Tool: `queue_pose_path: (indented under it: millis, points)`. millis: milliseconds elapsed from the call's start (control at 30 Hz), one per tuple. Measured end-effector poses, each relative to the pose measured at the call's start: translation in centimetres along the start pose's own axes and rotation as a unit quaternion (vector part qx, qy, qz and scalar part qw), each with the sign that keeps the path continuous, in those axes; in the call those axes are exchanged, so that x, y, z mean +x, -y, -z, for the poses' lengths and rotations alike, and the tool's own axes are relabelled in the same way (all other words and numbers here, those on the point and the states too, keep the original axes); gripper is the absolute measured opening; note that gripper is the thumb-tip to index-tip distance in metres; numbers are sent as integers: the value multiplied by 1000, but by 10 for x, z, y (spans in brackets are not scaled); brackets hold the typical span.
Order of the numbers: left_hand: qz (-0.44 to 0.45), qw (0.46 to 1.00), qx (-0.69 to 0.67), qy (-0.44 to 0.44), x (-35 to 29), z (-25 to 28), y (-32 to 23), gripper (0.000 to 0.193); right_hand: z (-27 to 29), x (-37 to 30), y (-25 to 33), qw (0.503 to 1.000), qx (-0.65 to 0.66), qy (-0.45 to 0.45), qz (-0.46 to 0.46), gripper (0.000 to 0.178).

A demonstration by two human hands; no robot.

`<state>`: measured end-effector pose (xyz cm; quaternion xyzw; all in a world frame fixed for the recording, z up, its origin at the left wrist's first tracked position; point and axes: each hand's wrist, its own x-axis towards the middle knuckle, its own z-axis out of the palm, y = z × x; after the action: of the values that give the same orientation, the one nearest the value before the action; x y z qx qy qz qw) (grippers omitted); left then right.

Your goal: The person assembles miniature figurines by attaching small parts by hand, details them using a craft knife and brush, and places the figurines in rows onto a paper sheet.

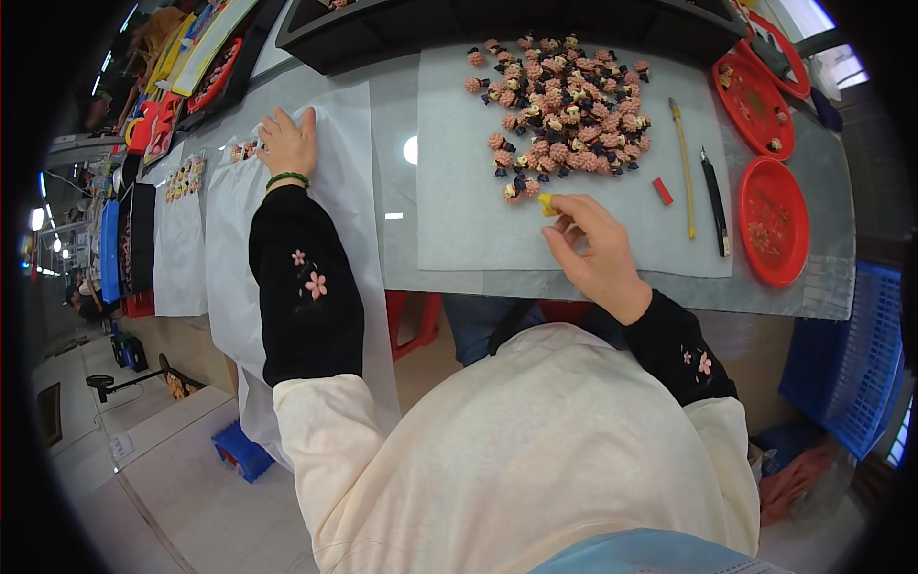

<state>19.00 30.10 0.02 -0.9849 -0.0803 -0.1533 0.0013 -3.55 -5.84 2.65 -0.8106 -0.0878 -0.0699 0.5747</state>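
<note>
My left hand (289,145), fingers stretched out, lies on a white sheet (341,129) at the left of the table. Beside its fingers is a row of small figures (245,150), partly covered by the sheet. My right hand (598,251) hovers at the near edge of a pile of small figurines with pink curly hair and dark clothes (564,115). Its thumb and index finger are apart, with nothing visible between them. Something yellow, perhaps a finger cot, covers its index fingertip (548,205). The figurines lie loose on a white paper (459,220).
Right of the pile lie a red block (663,191), a thin brush (683,167) and a black pen-like knife (713,201). Red dishes (775,273) line the right edge. A black tray (382,43) stands behind. More figures sit on another sheet (179,258) at far left.
</note>
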Motion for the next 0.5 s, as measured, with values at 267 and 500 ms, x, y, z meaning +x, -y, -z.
queue_pose_path:
  millis: [267,500]
  points:
    - [-267,881,-390,-29,-83,100,-133,35,-9,46,-11,946,-237,50,214,30]
    - [-68,661,-691,285,-171,107,-180,26,13,25,-5,982,-87,-100,138,24]
